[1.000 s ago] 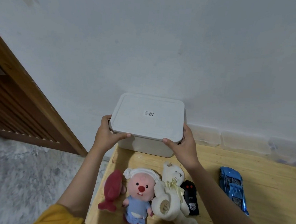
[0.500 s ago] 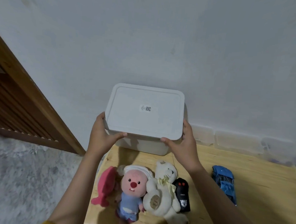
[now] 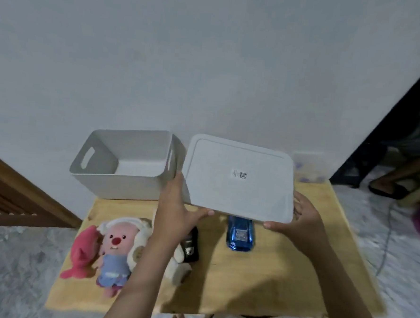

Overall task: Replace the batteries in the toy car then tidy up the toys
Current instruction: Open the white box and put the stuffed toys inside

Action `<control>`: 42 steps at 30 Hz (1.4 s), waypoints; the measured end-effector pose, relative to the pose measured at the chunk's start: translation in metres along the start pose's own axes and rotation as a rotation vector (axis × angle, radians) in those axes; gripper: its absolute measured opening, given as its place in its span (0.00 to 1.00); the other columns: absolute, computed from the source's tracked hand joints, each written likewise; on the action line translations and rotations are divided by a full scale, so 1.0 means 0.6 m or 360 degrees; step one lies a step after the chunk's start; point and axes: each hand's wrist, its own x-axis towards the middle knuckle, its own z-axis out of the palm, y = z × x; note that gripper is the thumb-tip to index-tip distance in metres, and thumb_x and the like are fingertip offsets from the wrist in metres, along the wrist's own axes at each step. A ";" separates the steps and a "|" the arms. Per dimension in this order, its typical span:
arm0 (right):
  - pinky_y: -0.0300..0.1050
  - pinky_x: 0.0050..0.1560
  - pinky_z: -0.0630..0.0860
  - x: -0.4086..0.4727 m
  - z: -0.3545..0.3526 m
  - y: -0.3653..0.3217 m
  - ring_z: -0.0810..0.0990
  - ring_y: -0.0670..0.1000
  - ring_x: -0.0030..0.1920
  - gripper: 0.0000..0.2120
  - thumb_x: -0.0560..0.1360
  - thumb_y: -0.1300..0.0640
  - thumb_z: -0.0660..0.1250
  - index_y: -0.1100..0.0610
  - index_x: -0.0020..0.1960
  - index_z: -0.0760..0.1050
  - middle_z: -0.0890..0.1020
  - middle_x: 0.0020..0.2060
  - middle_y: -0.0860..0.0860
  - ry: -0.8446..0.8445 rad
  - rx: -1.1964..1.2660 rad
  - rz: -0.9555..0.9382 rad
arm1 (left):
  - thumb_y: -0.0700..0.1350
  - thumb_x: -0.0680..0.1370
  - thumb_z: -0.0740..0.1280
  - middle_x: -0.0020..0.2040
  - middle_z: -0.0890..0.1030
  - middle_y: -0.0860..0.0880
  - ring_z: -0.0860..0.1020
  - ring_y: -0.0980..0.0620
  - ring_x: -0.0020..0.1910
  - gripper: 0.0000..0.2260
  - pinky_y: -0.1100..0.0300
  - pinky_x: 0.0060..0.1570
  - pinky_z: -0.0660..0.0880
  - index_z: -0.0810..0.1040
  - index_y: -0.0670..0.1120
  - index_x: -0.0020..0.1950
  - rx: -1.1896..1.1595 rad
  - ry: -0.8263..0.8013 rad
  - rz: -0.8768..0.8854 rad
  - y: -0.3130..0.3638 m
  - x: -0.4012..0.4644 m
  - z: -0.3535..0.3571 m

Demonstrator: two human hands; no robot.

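the blue toy car [image 3: 240, 235] sits on the wooden surface [image 3: 283, 274], nose toward the wall, its far end tucked under the white lid [image 3: 239, 178] held in the air above it. the left hand [image 3: 176, 206] grips the lid's left edge, thumb curled under the near rim, and the right hand [image 3: 303, 217] grips the right near corner, thumb along the front edge, fingers up the side. the lid is tilted, label sticker facing up. just left of it the white box [image 3: 122, 163] stands open at the back of the surface against the wall, handle cutouts in its short sides, and the left hand's knuckles are right beside its right wall. beside the car, partly hidden by the left forearm, lies the black remote [image 3: 191, 246]. further left the plush toys huddle together: a cream teddy [image 3: 177, 267] mostly covered by the arm, a pink-faced doll in blue [image 3: 114, 256], and a pink fish plush [image 3: 84, 249] at the surface's left edge. grey carpet [image 3: 13, 269] lies all round.
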 end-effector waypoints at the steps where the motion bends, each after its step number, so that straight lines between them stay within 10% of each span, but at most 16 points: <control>1: 0.45 0.49 0.77 -0.012 -0.034 0.019 0.77 0.50 0.55 0.39 0.54 0.62 0.82 0.41 0.57 0.69 0.78 0.52 0.45 0.0025 -0.0062 0.0023 | 0.54 0.57 0.82 0.61 0.74 0.54 0.71 0.54 0.60 0.42 0.58 0.56 0.71 0.68 0.50 0.67 -0.0001 -0.0077 -0.0015 0.015 -0.010 0.034; 4: 0.46 0.46 0.77 -0.049 -0.125 0.084 0.77 0.53 0.55 0.38 0.55 0.61 0.82 0.49 0.61 0.70 0.77 0.54 0.48 0.0063 -0.0214 0.0178 | 0.56 0.54 0.80 0.54 0.75 0.52 0.73 0.50 0.55 0.37 0.54 0.48 0.75 0.69 0.50 0.58 0.0047 -0.0286 -0.0115 0.052 -0.049 0.131; 13: 0.58 0.55 0.75 -0.131 -0.255 0.225 0.75 0.57 0.60 0.43 0.57 0.60 0.82 0.51 0.67 0.66 0.76 0.60 0.53 0.0040 -0.0250 0.0639 | 0.60 0.64 0.76 0.69 0.64 0.46 0.61 0.47 0.69 0.49 0.56 0.65 0.64 0.54 0.42 0.75 0.0340 -0.0647 -0.0329 0.101 -0.181 0.323; 32: 0.50 0.60 0.66 -0.146 -0.223 0.252 0.57 0.56 0.74 0.49 0.66 0.61 0.75 0.55 0.76 0.47 0.56 0.75 0.53 -0.0186 -0.0630 0.0671 | 0.59 0.72 0.70 0.73 0.57 0.47 0.58 0.47 0.69 0.42 0.52 0.62 0.69 0.52 0.43 0.76 0.0482 -0.0707 -0.0282 0.051 -0.235 0.355; 36: 0.52 0.73 0.53 -0.123 -0.184 0.211 0.43 0.51 0.76 0.48 0.69 0.58 0.74 0.54 0.77 0.46 0.46 0.77 0.52 -0.0229 -0.0690 0.0531 | 0.53 0.74 0.70 0.68 0.65 0.47 0.64 0.48 0.67 0.34 0.63 0.59 0.64 0.61 0.42 0.73 0.0226 -0.0592 -0.0191 0.056 -0.230 0.320; 42: 0.47 0.70 0.64 -0.075 -0.022 0.096 0.66 0.49 0.71 0.35 0.69 0.57 0.74 0.54 0.72 0.62 0.68 0.70 0.48 -0.0381 -0.0334 0.0100 | 0.50 0.74 0.69 0.63 0.72 0.49 0.69 0.57 0.64 0.23 0.72 0.62 0.62 0.73 0.43 0.66 -0.0014 0.0006 -0.0078 0.052 -0.202 0.180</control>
